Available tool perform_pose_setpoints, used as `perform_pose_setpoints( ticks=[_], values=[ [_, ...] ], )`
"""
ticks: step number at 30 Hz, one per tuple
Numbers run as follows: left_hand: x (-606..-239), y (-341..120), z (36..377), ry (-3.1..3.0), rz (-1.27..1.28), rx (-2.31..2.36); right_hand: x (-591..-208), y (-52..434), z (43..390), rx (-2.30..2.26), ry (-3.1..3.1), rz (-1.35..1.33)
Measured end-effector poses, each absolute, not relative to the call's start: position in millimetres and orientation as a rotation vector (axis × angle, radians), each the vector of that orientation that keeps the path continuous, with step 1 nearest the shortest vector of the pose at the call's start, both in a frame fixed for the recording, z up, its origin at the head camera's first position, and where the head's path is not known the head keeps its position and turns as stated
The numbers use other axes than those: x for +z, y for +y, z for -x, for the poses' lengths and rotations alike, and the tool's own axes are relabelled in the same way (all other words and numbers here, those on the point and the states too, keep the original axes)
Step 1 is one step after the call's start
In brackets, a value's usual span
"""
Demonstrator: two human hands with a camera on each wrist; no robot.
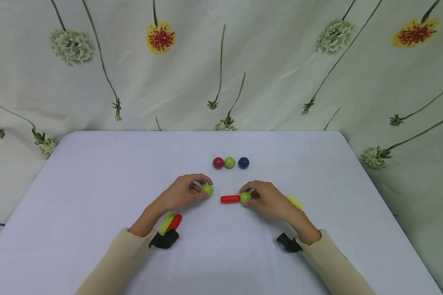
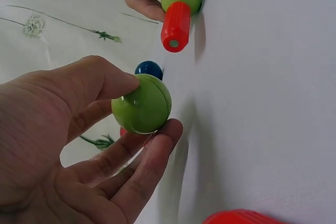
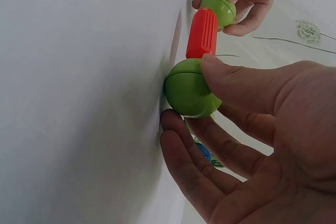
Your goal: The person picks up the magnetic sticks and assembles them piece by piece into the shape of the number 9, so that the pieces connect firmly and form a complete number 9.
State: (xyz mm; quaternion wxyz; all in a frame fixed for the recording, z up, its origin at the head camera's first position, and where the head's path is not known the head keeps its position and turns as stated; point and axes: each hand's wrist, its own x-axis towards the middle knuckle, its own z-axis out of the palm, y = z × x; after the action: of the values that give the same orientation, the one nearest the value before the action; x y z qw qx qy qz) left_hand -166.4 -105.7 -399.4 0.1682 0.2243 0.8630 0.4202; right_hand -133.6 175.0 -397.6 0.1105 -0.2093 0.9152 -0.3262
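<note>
**Two green balls pinched, one on a red rod**

Your left hand (image 1: pixel 181 194) pinched a loose green ball (image 1: pixel 207 189) between thumb and curled fingers, just above the white table (image 1: pixel 96 172). In the left wrist view the thumb lay on top of that ball and two fingers cupped it from below; whether it touched the table could not be told. Your right hand (image 1: pixel 269 200) gripped a second green ball (image 1: pixel 245 197) the same way, thumb over it and fingers under, and a short red rod (image 1: pixel 230 199) stuck out of it toward your left hand. The rod's free end stood near the loose ball but apart from it.

Farther back, a red ball (image 1: pixel 218 162), another green ball (image 1: pixel 229 162) and a blue ball (image 1: pixel 243 162) sat in a row. A yellow-green rod (image 1: pixel 294 201) was mostly hidden behind your right hand. By your left wrist lay a yellow-green rod and red rod pair (image 1: pixel 171 223), partly covered by the black wrist mount (image 1: pixel 164 240).
</note>
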Motion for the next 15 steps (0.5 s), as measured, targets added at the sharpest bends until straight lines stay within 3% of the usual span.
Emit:
perform_pose_setpoints(
  ticks=[15],
  values=[
    [-402.0,-97.6,156.9,2.477,-0.7,1.139,-398.2,175.3,134.3,-0.948,2.685,0.601]
  ],
)
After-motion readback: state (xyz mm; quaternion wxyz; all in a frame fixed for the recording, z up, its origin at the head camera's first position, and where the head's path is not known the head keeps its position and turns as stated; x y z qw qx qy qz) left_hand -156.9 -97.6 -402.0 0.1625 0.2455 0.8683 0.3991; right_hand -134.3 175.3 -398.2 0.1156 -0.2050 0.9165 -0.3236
